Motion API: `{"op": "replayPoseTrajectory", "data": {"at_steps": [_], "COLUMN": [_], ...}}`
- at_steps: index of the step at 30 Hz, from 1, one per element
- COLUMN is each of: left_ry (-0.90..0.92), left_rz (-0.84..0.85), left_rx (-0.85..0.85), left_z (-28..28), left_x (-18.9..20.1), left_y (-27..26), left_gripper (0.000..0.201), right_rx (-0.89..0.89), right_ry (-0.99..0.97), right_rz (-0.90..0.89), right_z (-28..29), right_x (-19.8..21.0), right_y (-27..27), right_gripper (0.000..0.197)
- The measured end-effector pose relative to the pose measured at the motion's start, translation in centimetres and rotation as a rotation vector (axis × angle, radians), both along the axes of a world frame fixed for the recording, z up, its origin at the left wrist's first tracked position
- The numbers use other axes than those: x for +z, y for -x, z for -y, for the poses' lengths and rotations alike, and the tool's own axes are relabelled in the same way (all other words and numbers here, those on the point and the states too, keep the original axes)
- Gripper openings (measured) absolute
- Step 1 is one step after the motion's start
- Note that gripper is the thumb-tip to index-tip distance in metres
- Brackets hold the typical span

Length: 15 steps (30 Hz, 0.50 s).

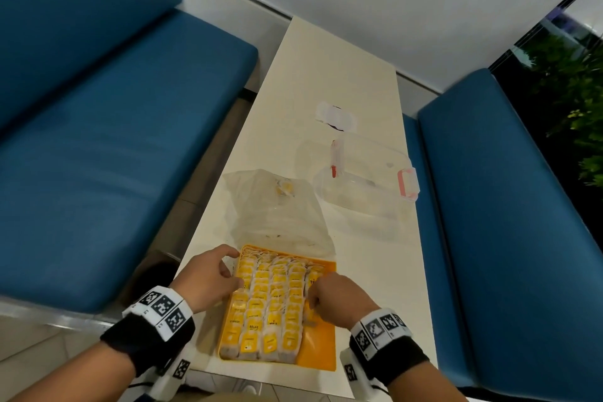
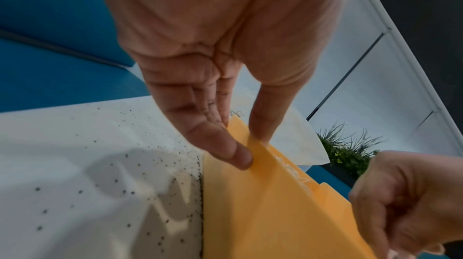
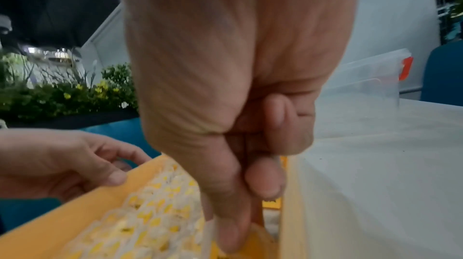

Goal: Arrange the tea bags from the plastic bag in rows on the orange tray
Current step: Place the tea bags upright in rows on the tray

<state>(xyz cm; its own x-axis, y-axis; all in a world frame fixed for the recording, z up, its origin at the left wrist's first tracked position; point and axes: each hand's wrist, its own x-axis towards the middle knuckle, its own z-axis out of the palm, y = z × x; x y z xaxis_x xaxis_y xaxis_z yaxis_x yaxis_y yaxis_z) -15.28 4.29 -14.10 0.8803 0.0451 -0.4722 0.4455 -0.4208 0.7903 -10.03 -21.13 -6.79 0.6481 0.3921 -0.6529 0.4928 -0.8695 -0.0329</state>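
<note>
The orange tray (image 1: pixel 321 346) lies at the table's near edge. Several rows of tea bags (image 1: pixel 270 303) with yellow tags fill its left and middle; the right strip is bare. My left hand (image 1: pixel 230 266) pinches the tray's left rim (image 2: pixel 263 213) between thumb and fingers (image 2: pixel 240 156). My right hand (image 1: pixel 313 299) reaches down at the right end of the rows, fingers curled. Its thumb and forefinger (image 3: pixel 230 229) pinch a tea bag against the tray floor. The clear plastic bag (image 1: pixel 277 215) lies flat just behind the tray, with very few tea bags showing inside.
A clear container (image 1: pixel 368 186) with pink clips stands to the right behind the bag, its lid (image 1: pixel 336 116) farther back. Blue benches (image 1: pixel 114 140) flank the narrow white table (image 1: pixel 342 75). Dark specks (image 2: pixel 155 162) dot the table left of the tray. Plants (image 1: pixel 574 91) are at far right.
</note>
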Motion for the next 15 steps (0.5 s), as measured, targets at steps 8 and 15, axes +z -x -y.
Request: {"op": "replayPoseTrajectory", "data": {"at_steps": [8, 15], "left_ry": [0.048, -0.123], "left_rz": [0.011, 0.041], "left_rx": [0.023, 0.029], "left_z": [0.2, -0.9], "left_x": [0.1, 0.9], "left_y": [0.2, -1.8], "left_gripper": [0.048, 0.049], "right_rx": [-0.03, -0.198], "right_ry": [0.06, -0.148], "right_rz": [0.2, 0.457], "right_z": [-1.1, -1.3], "right_x": [-1.8, 1.6], "right_y": [-1.1, -0.8], "right_gripper": [0.022, 0.024]}}
